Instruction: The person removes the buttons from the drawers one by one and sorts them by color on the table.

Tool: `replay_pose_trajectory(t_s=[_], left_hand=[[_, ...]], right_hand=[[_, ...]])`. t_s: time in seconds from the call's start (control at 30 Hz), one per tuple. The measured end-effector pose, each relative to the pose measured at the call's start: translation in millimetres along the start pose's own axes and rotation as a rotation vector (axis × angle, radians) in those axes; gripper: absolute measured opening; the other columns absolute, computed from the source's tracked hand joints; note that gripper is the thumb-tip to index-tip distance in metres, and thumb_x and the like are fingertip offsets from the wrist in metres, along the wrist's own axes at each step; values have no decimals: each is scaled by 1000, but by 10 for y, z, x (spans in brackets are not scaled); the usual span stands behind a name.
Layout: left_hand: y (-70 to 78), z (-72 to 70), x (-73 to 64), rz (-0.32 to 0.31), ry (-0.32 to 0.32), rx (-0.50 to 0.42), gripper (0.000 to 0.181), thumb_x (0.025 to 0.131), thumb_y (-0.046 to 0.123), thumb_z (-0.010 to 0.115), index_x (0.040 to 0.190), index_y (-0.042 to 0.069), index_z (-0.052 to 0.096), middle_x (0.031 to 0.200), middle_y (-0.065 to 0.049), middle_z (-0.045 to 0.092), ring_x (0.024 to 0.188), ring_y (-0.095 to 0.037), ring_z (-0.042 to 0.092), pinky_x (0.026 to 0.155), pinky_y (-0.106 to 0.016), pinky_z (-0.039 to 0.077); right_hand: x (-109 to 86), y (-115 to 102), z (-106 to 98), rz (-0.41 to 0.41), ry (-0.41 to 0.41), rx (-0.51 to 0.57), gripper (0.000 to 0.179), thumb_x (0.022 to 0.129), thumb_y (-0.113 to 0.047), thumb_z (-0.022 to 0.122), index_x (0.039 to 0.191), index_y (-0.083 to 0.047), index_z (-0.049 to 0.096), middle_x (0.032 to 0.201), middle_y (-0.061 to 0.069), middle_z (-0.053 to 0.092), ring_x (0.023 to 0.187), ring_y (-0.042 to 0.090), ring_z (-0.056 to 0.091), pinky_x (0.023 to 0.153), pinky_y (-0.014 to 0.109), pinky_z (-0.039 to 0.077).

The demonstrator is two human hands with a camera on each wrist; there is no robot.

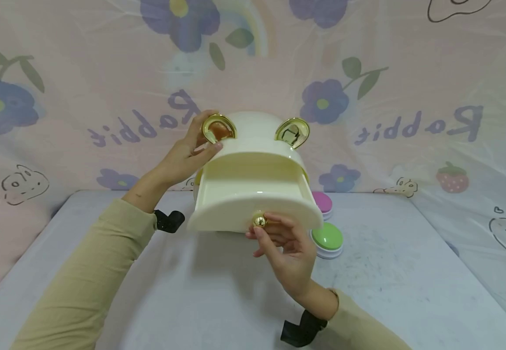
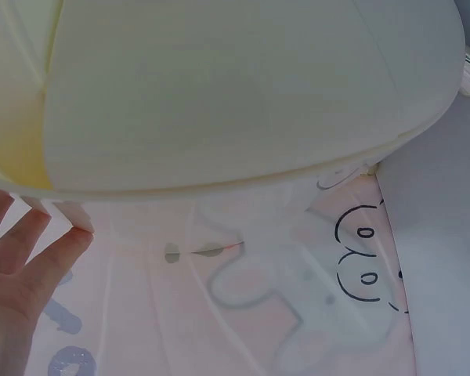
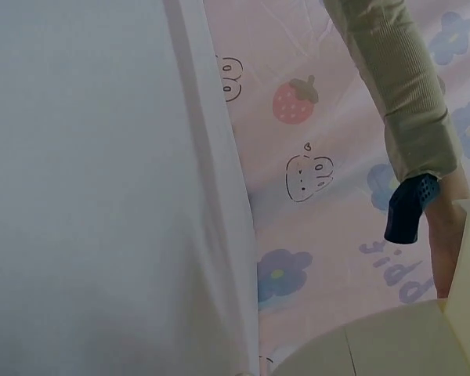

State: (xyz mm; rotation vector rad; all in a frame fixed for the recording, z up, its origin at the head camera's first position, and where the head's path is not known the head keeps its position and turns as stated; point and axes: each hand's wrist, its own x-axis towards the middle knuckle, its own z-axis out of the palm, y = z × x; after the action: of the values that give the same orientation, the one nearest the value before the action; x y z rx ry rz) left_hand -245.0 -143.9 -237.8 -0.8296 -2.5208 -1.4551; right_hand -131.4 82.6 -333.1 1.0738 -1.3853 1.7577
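A cream storage box [image 1: 254, 129] with a rounded top and two gold-rimmed ears stands on the table. Its drawer [image 1: 226, 214] is pulled out towards me, and the visible part of its inside looks bare. My left hand [image 1: 187, 155] grips the box's left ear [image 1: 219, 129], thumb in front and fingers behind. On the drawer front, my right hand [image 1: 294, 253] pinches a round gold knob [image 1: 259, 221] between thumb and fingers. The left wrist view shows the left hand's fingers [image 2: 39, 243] beyond the drawer's edge. In the right wrist view the right hand is almost wholly hidden.
Just right of the box sit a green-topped round button [image 1: 327, 236] and a pink-topped one [image 1: 322, 201], partly hidden behind the drawer. A white cover lies over the table [image 1: 410, 272]. Behind hangs a pink cloth [image 1: 253, 82] printed with flowers and rabbits.
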Motion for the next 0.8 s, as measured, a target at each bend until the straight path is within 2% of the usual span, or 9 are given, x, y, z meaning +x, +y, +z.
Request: replay_pose_trajectory(t_s=[0.2, 0.37, 0.53, 0.8], left_hand=[[10, -2, -3, -1, -1, -1, 63, 100, 31, 51, 148, 41, 12, 147, -6, 43, 141, -25, 33, 115, -47, 31], [4, -3, -2, 5, 6, 4, 62, 99, 29, 51, 147, 44, 13, 146, -6, 44, 141, -25, 34, 114, -47, 32], [0, 6, 2, 10, 14, 0, 62, 99, 28, 52, 147, 42, 14, 145, -7, 45, 141, -27, 34, 114, -49, 32], [9, 7, 2, 12, 23, 7, 62, 99, 28, 53, 147, 41, 15, 146, -7, 44, 141, -28, 35, 113, -50, 33]], right_hand=[[66, 68, 1, 50, 21, 0, 26, 84, 14, 62, 108, 20, 53, 91, 14, 73, 77, 17, 72, 43, 29, 54], [118, 174, 18, 103, 38, -11, 28, 84, 12, 64, 108, 18, 53, 87, 21, 71, 76, 16, 72, 44, 32, 55], [194, 277, 43, 138, 60, -41, 27, 85, 7, 66, 109, 15, 55, 85, 29, 66, 76, 16, 72, 44, 34, 55], [280, 429, 55, 193, 89, -52, 28, 88, -1, 66, 111, 12, 55, 85, 30, 65, 75, 15, 71, 44, 35, 55]])
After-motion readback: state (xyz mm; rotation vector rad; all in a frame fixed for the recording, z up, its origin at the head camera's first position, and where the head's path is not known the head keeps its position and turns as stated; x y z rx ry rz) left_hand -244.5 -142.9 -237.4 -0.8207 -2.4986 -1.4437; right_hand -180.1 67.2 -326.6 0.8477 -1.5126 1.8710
